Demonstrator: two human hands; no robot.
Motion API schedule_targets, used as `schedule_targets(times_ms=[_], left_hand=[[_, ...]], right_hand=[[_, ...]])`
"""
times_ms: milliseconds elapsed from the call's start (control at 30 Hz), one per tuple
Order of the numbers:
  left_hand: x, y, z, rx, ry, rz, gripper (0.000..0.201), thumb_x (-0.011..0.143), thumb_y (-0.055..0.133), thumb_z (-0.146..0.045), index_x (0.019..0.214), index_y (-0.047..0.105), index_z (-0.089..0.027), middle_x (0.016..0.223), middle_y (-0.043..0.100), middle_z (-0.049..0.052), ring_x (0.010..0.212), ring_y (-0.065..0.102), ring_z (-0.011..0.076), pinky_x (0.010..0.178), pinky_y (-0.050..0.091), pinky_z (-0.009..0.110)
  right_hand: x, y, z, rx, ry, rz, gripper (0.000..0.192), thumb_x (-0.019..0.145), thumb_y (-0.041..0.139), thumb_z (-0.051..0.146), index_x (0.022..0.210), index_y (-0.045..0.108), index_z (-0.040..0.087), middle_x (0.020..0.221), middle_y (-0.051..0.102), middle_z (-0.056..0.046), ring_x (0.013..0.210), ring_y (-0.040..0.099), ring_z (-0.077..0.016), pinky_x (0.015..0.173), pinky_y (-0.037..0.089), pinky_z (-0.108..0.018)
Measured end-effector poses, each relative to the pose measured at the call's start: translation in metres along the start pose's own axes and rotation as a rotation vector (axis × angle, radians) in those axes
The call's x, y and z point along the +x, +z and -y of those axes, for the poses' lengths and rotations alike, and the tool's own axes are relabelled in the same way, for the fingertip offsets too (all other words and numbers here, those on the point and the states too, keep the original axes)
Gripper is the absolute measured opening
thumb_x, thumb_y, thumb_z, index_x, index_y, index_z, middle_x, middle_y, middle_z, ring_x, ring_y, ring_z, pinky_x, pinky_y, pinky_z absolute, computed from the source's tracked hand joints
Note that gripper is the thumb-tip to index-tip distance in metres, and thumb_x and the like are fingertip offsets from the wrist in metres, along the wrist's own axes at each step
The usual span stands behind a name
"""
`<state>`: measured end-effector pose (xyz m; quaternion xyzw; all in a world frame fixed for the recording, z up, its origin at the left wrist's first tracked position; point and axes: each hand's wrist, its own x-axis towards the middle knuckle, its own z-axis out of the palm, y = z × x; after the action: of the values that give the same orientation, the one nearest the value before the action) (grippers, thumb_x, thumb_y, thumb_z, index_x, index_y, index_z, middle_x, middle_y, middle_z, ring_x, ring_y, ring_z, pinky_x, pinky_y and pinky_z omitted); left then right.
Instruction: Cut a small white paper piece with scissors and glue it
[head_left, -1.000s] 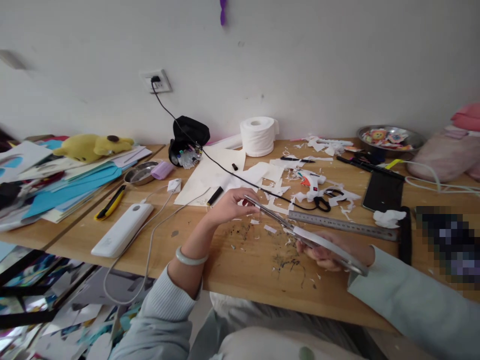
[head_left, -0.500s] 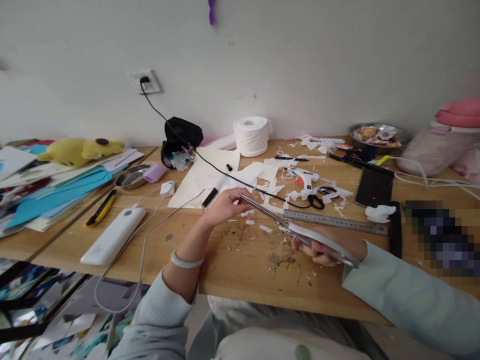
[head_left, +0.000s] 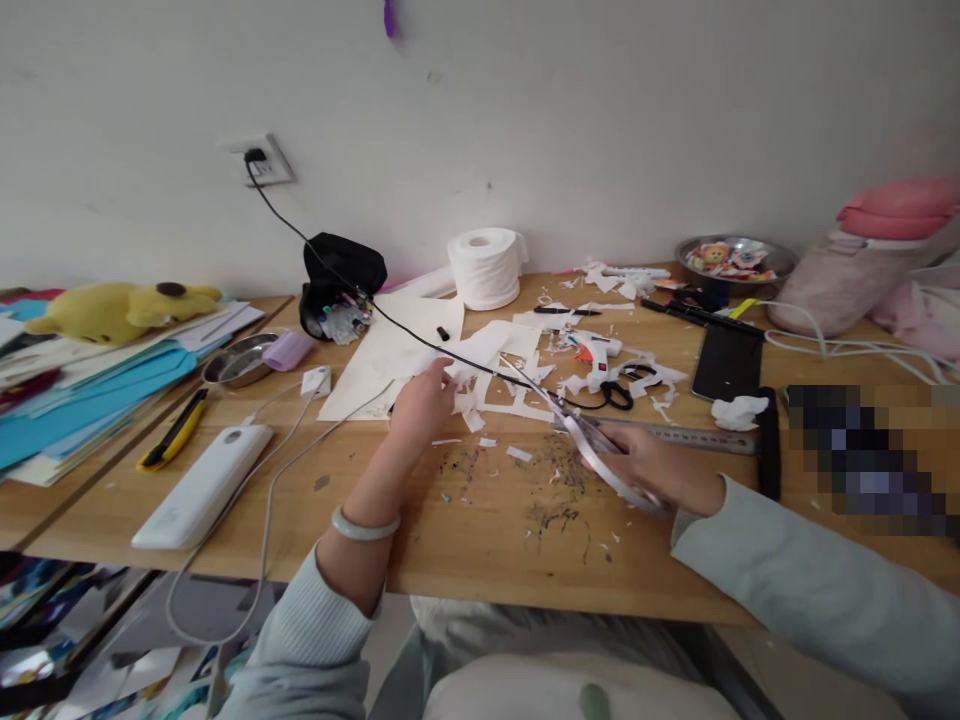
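Over the cluttered wooden counter (head_left: 465,540), the right hand (head_left: 652,470) has its grip closed around a long, thin, curved white strip of card (head_left: 592,450) that slants up toward the scraps; steadying it low looks wise, since it seems floppy. The left hand (head_left: 424,400) rests with fingers pressed together on jagged white paper offcuts (head_left: 487,385), beside the black cable (head_left: 450,350).
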<state>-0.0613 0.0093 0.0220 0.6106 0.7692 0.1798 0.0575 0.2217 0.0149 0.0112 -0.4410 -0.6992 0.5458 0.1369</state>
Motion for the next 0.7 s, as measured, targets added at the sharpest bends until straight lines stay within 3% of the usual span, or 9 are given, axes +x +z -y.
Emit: schedule_targets(times_ms=[100, 200, 467, 600, 700], left_hand=[[-0.001, -0.005, -0.002, 0.006, -0.047, -0.023, 0.024, 0.083, 0.043, -0.027, 0.097, 0.061, -0.020, 0.092, 0.070, 0.008, 0.083, 0.063, 0.0229, 0.066, 0.042, 0.029], [-0.001, -0.007, -0.004, -0.017, -0.053, -0.047, 0.020, 0.083, 0.043, -0.029, 0.088, 0.061, -0.020, 0.087, 0.070, 0.007, 0.078, 0.062, 0.0220, 0.062, 0.039, 0.028], [-0.006, -0.007, -0.011, -0.165, 0.002, -0.061, 0.026, 0.085, 0.039, -0.037, 0.079, 0.056, -0.019, 0.070, 0.063, 0.004, 0.063, 0.054, 0.0177, 0.058, 0.035, 0.027], [-0.007, -0.004, -0.011, -0.217, 0.038, -0.077, 0.025, 0.085, 0.038, -0.036, 0.076, 0.054, -0.019, 0.072, 0.063, 0.003, 0.065, 0.054, 0.0169, 0.061, 0.036, 0.027], [-0.008, -0.002, -0.011, -0.231, 0.065, -0.080, 0.027, 0.086, 0.036, -0.035, 0.073, 0.053, -0.019, 0.071, 0.063, 0.003, 0.065, 0.055, 0.0165, 0.061, 0.037, 0.027]], right_hand=[[-0.001, -0.003, 0.001, -0.320, 0.010, -0.190, 0.027, 0.072, 0.056, 0.045, 0.077, 0.056, 0.018, 0.071, 0.059, -0.002, 0.064, 0.050, -0.0148, 0.057, 0.034, -0.027], [0.000, -0.005, 0.000, -0.556, -0.063, -0.320, 0.024, 0.073, 0.055, 0.043, 0.075, 0.057, 0.019, 0.077, 0.060, -0.006, 0.069, 0.051, -0.0171, 0.062, 0.035, -0.028], [0.003, 0.000, -0.012, -0.690, -0.172, -0.369, 0.032, 0.077, 0.057, 0.041, 0.097, 0.059, 0.016, 0.102, 0.060, -0.013, 0.100, 0.054, -0.0277, 0.085, 0.041, -0.039], [-0.002, 0.001, -0.013, -0.771, -0.221, -0.374, 0.035, 0.078, 0.055, 0.042, 0.100, 0.060, 0.016, 0.104, 0.060, -0.014, 0.100, 0.054, -0.0286, 0.086, 0.042, -0.042], [-0.015, -0.016, -0.006, -0.822, -0.306, -0.434, 0.032, 0.085, 0.045, 0.044, 0.094, 0.063, 0.020, 0.102, 0.062, -0.012, 0.097, 0.055, -0.0256, 0.086, 0.042, -0.040]])
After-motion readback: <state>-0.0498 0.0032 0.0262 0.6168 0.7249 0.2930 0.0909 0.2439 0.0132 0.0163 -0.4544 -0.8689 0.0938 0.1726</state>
